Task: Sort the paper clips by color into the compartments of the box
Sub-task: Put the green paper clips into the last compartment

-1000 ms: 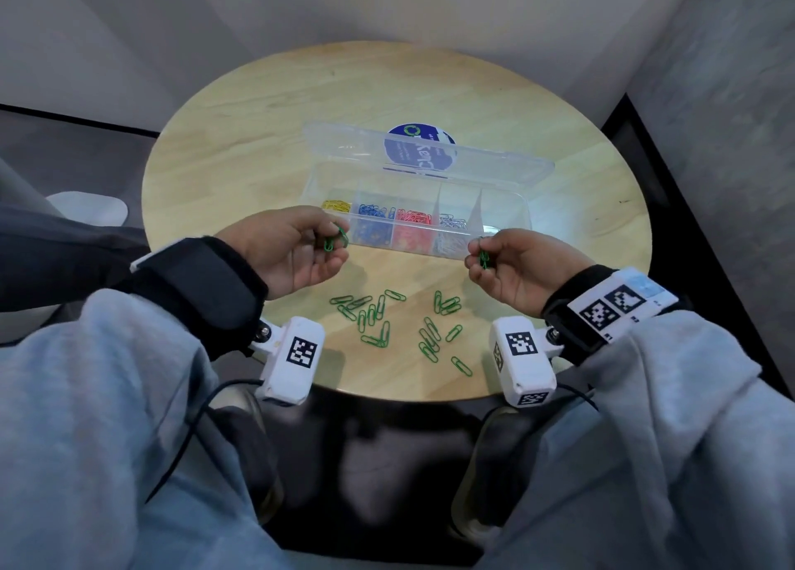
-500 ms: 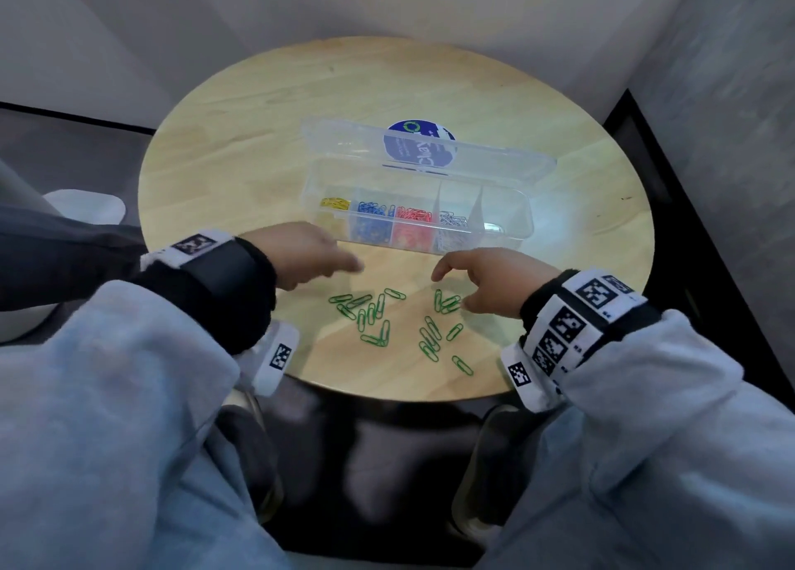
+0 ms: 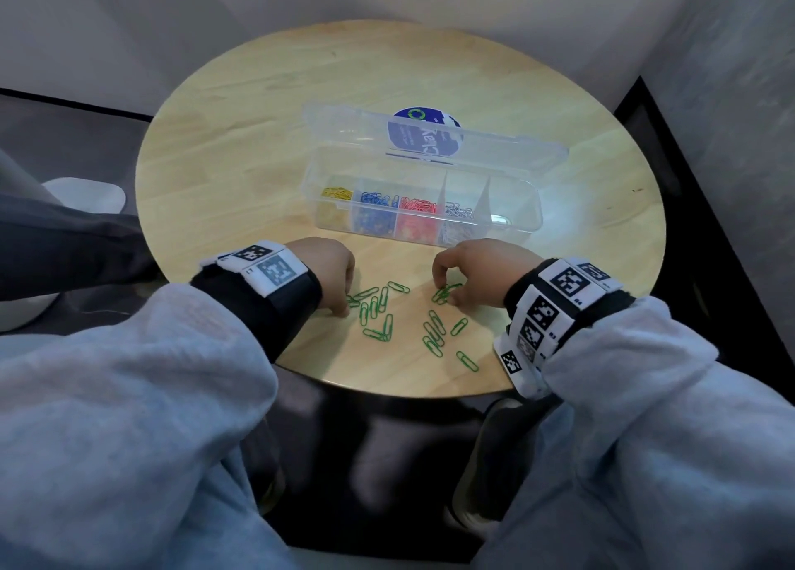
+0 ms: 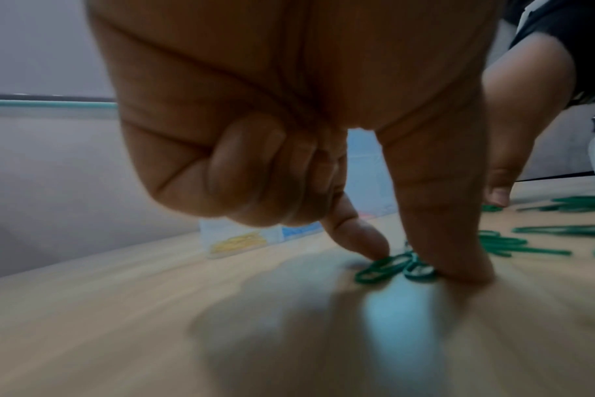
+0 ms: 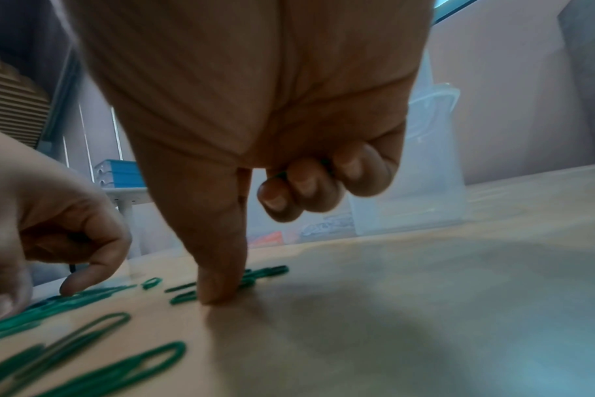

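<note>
Several green paper clips (image 3: 435,332) lie loose on the round wooden table (image 3: 258,139), in front of the clear compartment box (image 3: 532,208). The box holds yellow, blue, red and silver clips in separate compartments; its right end compartment looks empty. My left hand (image 3: 346,309) is palm down, index and thumb pinching a green clip (image 4: 381,268) against the table, the other fingers curled. My right hand (image 3: 447,292) pinches at a small bunch of green clips (image 5: 269,271) with its thumb (image 5: 218,290) down. A bit of green shows inside its curled fingers (image 5: 299,188).
The box's lid (image 3: 430,139) stands open behind it, with a blue label. The table's near edge runs just below the clips. A white object (image 3: 86,195) sits off the table to the left. Walls close in behind and to the right.
Both hands held green clips up near the box front a second ago. They have since turned palm down and dropped onto the loose green clips.
</note>
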Available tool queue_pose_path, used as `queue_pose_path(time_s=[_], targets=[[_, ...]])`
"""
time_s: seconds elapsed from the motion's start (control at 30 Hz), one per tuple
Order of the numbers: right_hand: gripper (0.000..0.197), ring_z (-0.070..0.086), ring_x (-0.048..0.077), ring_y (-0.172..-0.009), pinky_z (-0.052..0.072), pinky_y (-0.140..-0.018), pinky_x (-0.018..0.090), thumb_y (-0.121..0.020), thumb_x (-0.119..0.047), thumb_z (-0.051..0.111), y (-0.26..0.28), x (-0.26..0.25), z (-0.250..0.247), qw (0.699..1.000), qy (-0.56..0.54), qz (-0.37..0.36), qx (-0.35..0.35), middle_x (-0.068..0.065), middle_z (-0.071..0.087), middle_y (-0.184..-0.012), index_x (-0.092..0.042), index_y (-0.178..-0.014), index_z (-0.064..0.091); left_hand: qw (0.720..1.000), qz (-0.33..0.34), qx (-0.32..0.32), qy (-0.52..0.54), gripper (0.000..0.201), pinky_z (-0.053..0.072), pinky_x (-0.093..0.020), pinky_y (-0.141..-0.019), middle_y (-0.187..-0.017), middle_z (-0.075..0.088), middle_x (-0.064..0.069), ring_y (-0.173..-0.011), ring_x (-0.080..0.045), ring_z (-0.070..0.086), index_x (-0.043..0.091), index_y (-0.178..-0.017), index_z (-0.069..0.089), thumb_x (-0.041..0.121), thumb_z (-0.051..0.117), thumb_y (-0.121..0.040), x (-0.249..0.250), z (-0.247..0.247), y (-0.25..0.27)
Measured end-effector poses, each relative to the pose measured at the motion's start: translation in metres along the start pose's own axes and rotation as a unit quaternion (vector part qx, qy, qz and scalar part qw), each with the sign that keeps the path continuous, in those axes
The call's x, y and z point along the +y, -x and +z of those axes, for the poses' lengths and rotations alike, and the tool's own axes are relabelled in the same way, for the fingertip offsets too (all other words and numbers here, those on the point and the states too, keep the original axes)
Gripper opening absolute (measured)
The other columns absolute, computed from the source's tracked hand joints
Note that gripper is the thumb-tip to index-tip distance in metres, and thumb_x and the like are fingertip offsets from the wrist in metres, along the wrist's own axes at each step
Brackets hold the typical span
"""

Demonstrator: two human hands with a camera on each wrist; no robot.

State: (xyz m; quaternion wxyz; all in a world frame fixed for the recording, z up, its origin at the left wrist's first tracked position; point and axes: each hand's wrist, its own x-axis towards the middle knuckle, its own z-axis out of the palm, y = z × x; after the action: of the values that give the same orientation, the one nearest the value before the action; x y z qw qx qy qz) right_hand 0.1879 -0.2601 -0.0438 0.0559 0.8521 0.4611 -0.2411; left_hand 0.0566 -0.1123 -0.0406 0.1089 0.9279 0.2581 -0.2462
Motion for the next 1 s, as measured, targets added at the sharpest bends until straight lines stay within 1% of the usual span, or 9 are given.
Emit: queue_pose_path(time_s=[0.07,0.17,0.23,0.3,0.43,0.53,0.7,0.87,1.0], targets=[[0.01,0.053,0.019,-0.092,0.041,-0.071,0.029,-0.084,-0.027,0.064,0.0,0.0,0.0,1.0,-0.008,0.011,-0.004,-0.007,0.051,-0.092,-0.028,-0.092,0.059,1.0,0.004,-0.008,0.006,0.018,0.029,-0.021,-0.05,-0.075,0.055,0.004,-0.078,-0.018,0.051,0.021,-0.075,0.055,0.023,0.073,-0.078,0.0,0.001,-0.002],[0.005,0.053,0.018,-0.085,0.04,-0.065,0.026,-0.083,-0.021,0.062,0.0,-0.001,0.001,0.999,-0.019,0.03,-0.011,-0.01,0.05,-0.08,-0.026,-0.083,0.058,1.0,0.004,-0.016,0.015,0.012,0.035,-0.022,-0.056,-0.085,0.061,0.0,-0.079,-0.019,0.053,0.017,-0.086,0.065,0.023,0.072,-0.078,-0.002,0.003,-0.003],[0.006,0.059,0.02,-0.086,0.046,-0.064,0.026,-0.083,-0.018,0.055,0.001,-0.001,0.004,0.999,-0.025,0.046,-0.012,-0.005,0.058,-0.085,-0.022,-0.083,0.059,1.0,0.001,-0.02,0.016,0.021,0.037,-0.023,-0.064,-0.087,0.063,-0.001,-0.079,-0.021,0.054,0.012,-0.095,0.069,0.025,0.071,-0.078,-0.003,0.003,-0.003],[0.008,0.062,0.021,-0.088,0.051,-0.071,0.03,-0.083,-0.017,0.053,0.002,-0.002,0.007,0.998,-0.028,0.053,-0.016,0.0,0.064,-0.092,-0.019,-0.083,0.06,1.0,-0.003,-0.023,0.021,0.024,0.038,-0.024,-0.066,-0.087,0.062,-0.001,-0.079,-0.021,0.054,0.012,-0.098,0.07,0.026,0.07,-0.079,-0.003,0.004,-0.002],[0.012,0.059,0.018,-0.078,0.052,-0.071,0.029,-0.078,-0.016,0.059,0.003,0.0,0.007,0.996,-0.063,0.064,-0.023,-0.003,0.064,-0.082,-0.023,-0.069,0.055,0.999,-0.005,-0.027,0.025,0.013,0.039,-0.024,-0.066,-0.085,0.061,0.0,-0.079,-0.019,0.054,0.017,-0.09,0.067,0.025,0.068,-0.08,-0.004,0.004,-0.001],[0.014,0.059,0.017,-0.077,0.053,-0.074,0.03,-0.079,-0.018,0.061,0.005,0.0,0.007,0.995,-0.068,0.065,-0.024,-0.005,0.062,-0.079,-0.024,-0.068,0.055,0.999,0.002,-0.023,0.027,0.006,0.039,-0.023,-0.066,-0.083,0.061,0.001,-0.078,-0.018,0.053,0.02,-0.085,0.064,0.023,0.068,-0.08,-0.004,0.004,0.0],[0.015,0.059,0.018,-0.081,0.052,-0.079,0.032,-0.085,-0.022,0.061,0.007,-0.001,0.005,0.996,-0.058,0.043,-0.045,-0.003,0.063,-0.081,-0.02,-0.071,0.055,1.0,0.007,-0.013,0.012,0.005,0.039,-0.024,-0.064,-0.082,0.06,0.001,-0.075,-0.02,0.052,0.021,-0.084,0.065,0.019,0.061,-0.082,-0.002,0.007,0.003],[0.013,0.052,0.014,-0.074,0.046,-0.07,0.026,-0.088,-0.025,0.059,0.009,-0.002,0.004,0.997,-0.057,0.023,-0.048,-0.005,0.057,-0.075,-0.017,-0.078,0.057,1.0,0.008,-0.014,0.013,0.007,0.04,-0.024,-0.061,-0.08,0.06,0.001,-0.074,-0.02,0.052,0.021,-0.079,0.062,0.018,0.056,-0.082,-0.002,0.008,0.006],[0.013,0.048,0.013,-0.064,0.043,-0.063,0.023,-0.085,-0.021,0.06,0.013,0.005,-0.003,0.991,-0.131,0.015,-0.019,-0.002,0.056,-0.071,-0.016,-0.074,0.056,1.0,0.015,-0.006,0.017,0.008,0.038,-0.022,-0.059,-0.08,0.061,0.002,-0.074,-0.018,0.053,0.02,-0.079,0.062,0.019,0.054,-0.081,-0.001,0.005,0.01]])
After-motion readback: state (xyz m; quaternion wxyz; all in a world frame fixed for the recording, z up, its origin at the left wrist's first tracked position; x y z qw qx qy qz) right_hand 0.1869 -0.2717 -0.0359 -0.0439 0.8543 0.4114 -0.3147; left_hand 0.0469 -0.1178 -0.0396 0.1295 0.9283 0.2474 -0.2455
